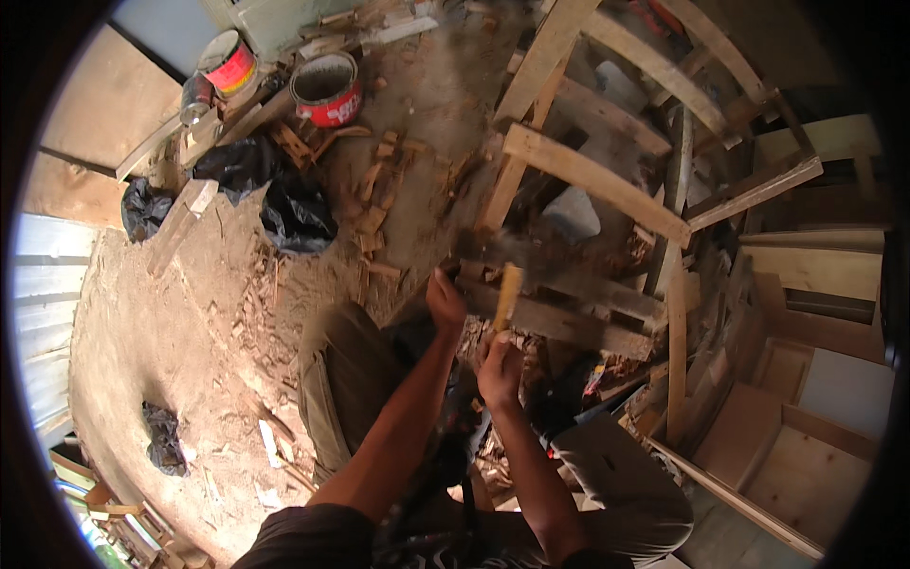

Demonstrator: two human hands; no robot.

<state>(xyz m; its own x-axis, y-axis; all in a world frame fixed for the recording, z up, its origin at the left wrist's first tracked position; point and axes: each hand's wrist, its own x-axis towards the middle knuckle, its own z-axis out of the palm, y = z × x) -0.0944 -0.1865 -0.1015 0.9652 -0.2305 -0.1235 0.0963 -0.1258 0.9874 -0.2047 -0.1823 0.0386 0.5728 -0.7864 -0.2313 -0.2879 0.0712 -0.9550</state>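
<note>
- Down among wood scraps, the person sat with knees apart over a dirt floor (161, 332) strewn with chips and offcuts.
- The left hand (445, 302) was pressed down on the near end of a dark wooden beam (569, 318); whether its fingers curled round the edge could not be told.
- The right hand (500, 368) was clenched around the lower end of a pale wooden handle (509, 294), which rose upright to the beam; its head was blurred and could not be made out.
- The beam lay across the front of a rough frame of curved planks (592, 175), just beyond the knees.
- Two red paint cans (327, 90) stood well apart from the hands at the far side, near black plastic bags (296, 213).
- Plywood boxes (787, 455) stood to the right.
</note>
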